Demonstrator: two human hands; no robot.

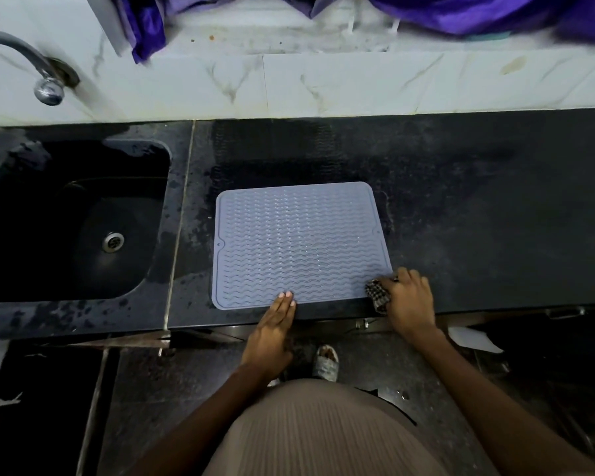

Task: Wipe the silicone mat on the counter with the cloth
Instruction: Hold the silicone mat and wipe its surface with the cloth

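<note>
A grey silicone mat [299, 242] with wavy ridges lies flat on the black counter [478, 207], near its front edge. My left hand [275, 324] lies flat with straight fingers, its fingertips pressing on the mat's front edge. My right hand [409, 300] grips a bunched black-and-white checked cloth [378, 294] at the mat's front right corner. Most of the cloth is hidden under that hand.
A black sink [73, 221] with a metal drain is set in the counter to the left, under a tap [49, 89]. Wet patches cover the counter around the sink and behind the mat. A marble-tiled wall [323, 87] rises behind, with purple fabric [478, 12] hanging above.
</note>
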